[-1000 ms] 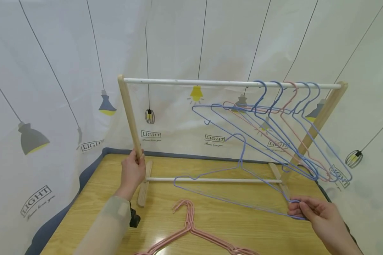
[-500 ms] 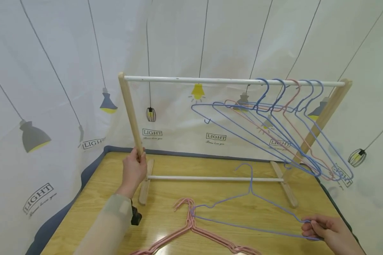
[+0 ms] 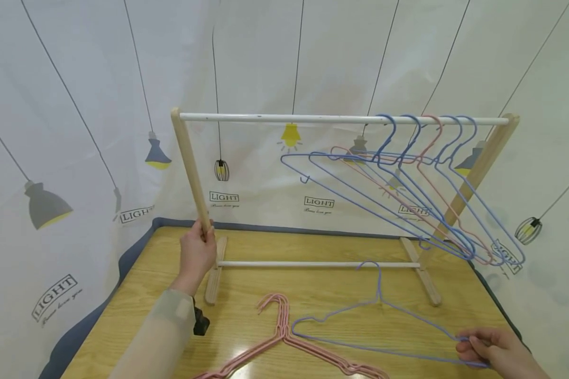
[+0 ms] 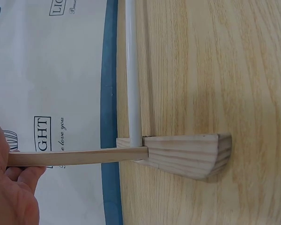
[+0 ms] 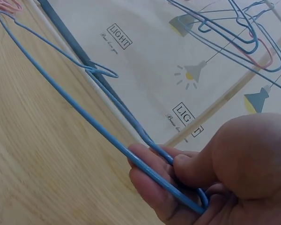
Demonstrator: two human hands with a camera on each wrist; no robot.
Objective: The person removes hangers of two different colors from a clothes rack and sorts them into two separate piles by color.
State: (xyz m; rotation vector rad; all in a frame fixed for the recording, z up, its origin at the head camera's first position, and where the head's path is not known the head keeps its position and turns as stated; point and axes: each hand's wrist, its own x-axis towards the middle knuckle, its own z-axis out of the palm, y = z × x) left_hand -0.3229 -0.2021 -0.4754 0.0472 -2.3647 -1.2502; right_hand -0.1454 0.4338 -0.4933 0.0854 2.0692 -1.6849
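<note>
We see the left hand (image 3: 198, 255) gripping the left post (image 3: 190, 168) of the rack (image 3: 320, 264). Right hand (image 3: 498, 350) pinches a blue hanger (image 3: 379, 300) by one end, hook up, low over the table (image 3: 239, 295). Its far end shows just beside the pink hangers (image 3: 282, 329); touching, we cannot tell. On the rail (image 3: 284, 119) we count four blue hooks (image 3: 389, 140), one pink hook (image 3: 434, 140).

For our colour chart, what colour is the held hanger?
The held hanger is blue, clearest in the right wrist view.
</note>
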